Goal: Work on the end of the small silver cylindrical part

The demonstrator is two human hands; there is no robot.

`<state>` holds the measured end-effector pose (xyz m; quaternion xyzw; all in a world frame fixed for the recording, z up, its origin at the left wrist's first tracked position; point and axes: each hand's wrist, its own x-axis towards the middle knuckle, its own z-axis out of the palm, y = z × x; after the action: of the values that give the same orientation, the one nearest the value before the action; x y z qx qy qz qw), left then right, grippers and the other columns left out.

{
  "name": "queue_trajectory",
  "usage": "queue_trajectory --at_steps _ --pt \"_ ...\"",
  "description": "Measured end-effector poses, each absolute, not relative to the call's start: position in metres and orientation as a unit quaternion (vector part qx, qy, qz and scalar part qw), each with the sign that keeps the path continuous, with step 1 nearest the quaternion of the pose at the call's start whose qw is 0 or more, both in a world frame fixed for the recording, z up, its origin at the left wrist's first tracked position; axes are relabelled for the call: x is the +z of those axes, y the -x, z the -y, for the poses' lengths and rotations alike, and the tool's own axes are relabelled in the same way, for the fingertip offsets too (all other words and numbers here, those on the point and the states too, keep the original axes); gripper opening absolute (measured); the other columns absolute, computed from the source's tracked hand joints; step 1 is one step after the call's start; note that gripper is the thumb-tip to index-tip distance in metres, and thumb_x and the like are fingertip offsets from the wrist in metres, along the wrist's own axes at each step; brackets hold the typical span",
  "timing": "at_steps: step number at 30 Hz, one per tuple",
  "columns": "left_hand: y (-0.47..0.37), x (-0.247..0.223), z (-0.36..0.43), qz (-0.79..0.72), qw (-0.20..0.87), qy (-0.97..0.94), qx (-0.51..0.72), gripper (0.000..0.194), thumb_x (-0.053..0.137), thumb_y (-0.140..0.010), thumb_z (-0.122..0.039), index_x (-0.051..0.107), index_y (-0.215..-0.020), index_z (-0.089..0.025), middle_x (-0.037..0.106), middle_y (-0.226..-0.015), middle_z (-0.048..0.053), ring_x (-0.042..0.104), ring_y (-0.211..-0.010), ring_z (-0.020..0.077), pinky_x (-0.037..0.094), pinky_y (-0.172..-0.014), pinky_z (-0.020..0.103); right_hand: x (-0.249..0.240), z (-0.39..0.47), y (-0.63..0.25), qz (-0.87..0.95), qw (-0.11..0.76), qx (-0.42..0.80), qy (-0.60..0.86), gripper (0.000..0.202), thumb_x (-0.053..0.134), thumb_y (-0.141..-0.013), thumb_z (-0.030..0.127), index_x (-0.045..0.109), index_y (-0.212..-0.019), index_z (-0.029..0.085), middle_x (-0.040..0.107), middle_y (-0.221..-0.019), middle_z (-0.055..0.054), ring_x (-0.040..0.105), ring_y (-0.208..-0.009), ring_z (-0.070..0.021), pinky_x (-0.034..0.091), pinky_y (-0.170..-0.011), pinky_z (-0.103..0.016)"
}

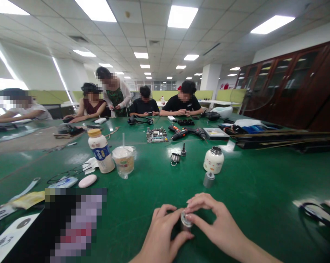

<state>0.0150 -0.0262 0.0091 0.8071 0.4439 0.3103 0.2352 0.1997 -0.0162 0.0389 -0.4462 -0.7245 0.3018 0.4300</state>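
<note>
The left hand (165,233), bare, curls its fingers and thumb around a small silver metal cylinder (186,221) with a round top, which stands on the glossy green tabletop (143,197) at the near centre. The right hand (213,219), also bare, reaches in from the right, its thumb and fingertips together at the top of the cylinder; whether they pinch a small part there cannot be told.

Farther off and slightly right is a small grey metal weight-like cylinder with a knob on top (209,179), just in front of a rounded cream jar with a painted face and an open metal neck (214,160). Left of the jar lies a small shiny metal cup with a loop handle (175,158), beside a small dark knobbed metal piece (183,150).

On the left stand a white bottle with a yellow cap and blue label (101,151) and a clear plastic drink cup with a straw (123,160). A green circuit board (157,135) lies at the far centre.
</note>
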Motion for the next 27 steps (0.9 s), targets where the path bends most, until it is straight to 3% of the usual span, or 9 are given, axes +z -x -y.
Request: queue_trajectory --at_steps 4,11,19,23,27 --pt "-0.015 0.009 0.026 -0.45 0.233 -0.805 0.309 0.036 0.077 -0.079 -0.024 0.067 -0.113 -0.026 0.069 -0.107 0.006 0.058 -0.103 0.028 0.047 -0.09 0.041 0.039 0.001 -0.213 0.681 0.479 0.305 0.462 0.013 0.071 -0.082 0.027 0.063 -0.09 0.021 0.077 -0.087 -0.004 0.073 -0.086 -0.0218 0.055 -0.085 -0.035" --pt "-0.014 0.008 0.025 -0.458 0.241 -0.8 0.304 0.038 0.078 -0.078 -0.025 0.067 -0.115 -0.026 0.067 -0.108 0.007 0.057 -0.105 0.0289 0.046 -0.091 0.043 0.012 -0.02 -0.231 0.726 0.386 0.299 0.485 0.006 0.071 -0.08 0.024 0.07 -0.085 0.019 0.077 -0.089 -0.005 0.073 -0.087 -0.023 0.053 -0.088 -0.039" --pt "-0.014 0.003 0.024 -0.439 0.241 -0.81 0.306 0.042 0.076 -0.081 -0.025 0.063 -0.12 -0.029 0.068 -0.109 0.004 0.057 -0.104 0.0273 0.045 -0.09 0.041 0.037 0.009 -0.208 0.72 0.445 0.301 0.439 0.004 0.074 -0.079 0.023 0.071 -0.081 0.023 0.076 -0.086 -0.003 0.067 -0.101 -0.0252 0.046 -0.096 -0.041" --pt "-0.014 0.005 0.024 -0.434 0.238 -0.812 0.31 0.043 0.076 -0.081 -0.024 0.062 -0.121 -0.03 0.068 -0.111 0.004 0.056 -0.105 0.0267 0.045 -0.09 0.04 0.037 0.017 -0.199 0.735 0.421 0.296 0.442 0.006 0.072 -0.079 0.018 0.072 -0.08 0.024 0.075 -0.086 -0.003 0.065 -0.1 -0.0253 0.047 -0.092 -0.04" --pt "-0.015 0.008 0.024 -0.442 0.241 -0.808 0.306 0.04 0.077 -0.08 -0.022 0.064 -0.117 -0.029 0.069 -0.109 0.004 0.057 -0.103 0.0269 0.045 -0.089 0.04 0.035 0.015 -0.201 0.721 0.432 0.27 0.471 0.007 0.073 -0.079 0.025 0.067 -0.083 0.022 0.072 -0.078 -0.003 0.067 -0.091 -0.0259 0.049 -0.085 -0.041"
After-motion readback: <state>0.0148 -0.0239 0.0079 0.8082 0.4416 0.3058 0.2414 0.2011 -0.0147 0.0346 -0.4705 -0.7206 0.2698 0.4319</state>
